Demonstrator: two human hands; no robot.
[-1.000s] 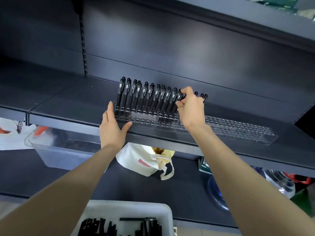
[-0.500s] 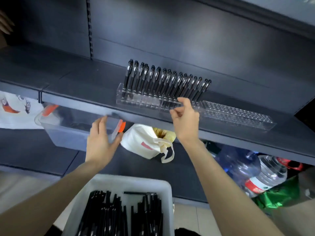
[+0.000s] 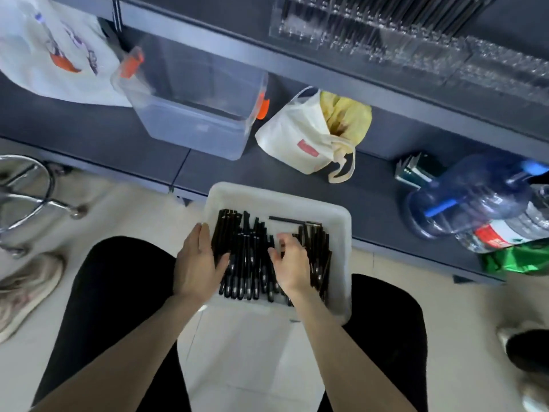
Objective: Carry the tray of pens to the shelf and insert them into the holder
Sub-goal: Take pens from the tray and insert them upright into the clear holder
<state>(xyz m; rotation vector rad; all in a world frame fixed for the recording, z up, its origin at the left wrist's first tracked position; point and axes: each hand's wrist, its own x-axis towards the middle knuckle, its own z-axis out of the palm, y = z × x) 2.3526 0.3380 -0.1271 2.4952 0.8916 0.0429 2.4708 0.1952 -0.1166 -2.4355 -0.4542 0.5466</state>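
- Under both hands lay the white tray (image 3: 341, 221), between the person's knees and just short of the lower shelf's edge; what it rested on could not be told
- A second before, the left hand (image 3: 197, 263) had been braced against the holder's front and the right hand (image 3: 292, 263) had been up among the standing pens; half a second before, both were already dropping away from the shelf (image 3: 237, 46)
- By this moment the left hand rested flat on the left side of the pile of black pens (image 3: 246, 254), fingers straight and thumb spread, gripping nothing
- The right hand had its fingers curled down into the middle of the pile; whether they had closed on a pen could not be told
- Far above and beyond the hands, the clear holder (image 3: 386, 34) sat on the shelf, blurred, at the top edge of the view
- Judged from that, one lot had been seated and a fresh pickup was beginning; with so many pens left under the hands, the job looked well short of done
- Beyond the right hand, the cream tote bag (image 3: 300, 138) bore a small red label (image 3: 307, 150), too small to read
- Far to the right of the hands, the water bottle (image 3: 505, 221) carried a red and white label, its writing illegible
- Beyond and to the left of the left hand, the white bag (image 3: 50, 49) showed an orange and purple print, no words legible
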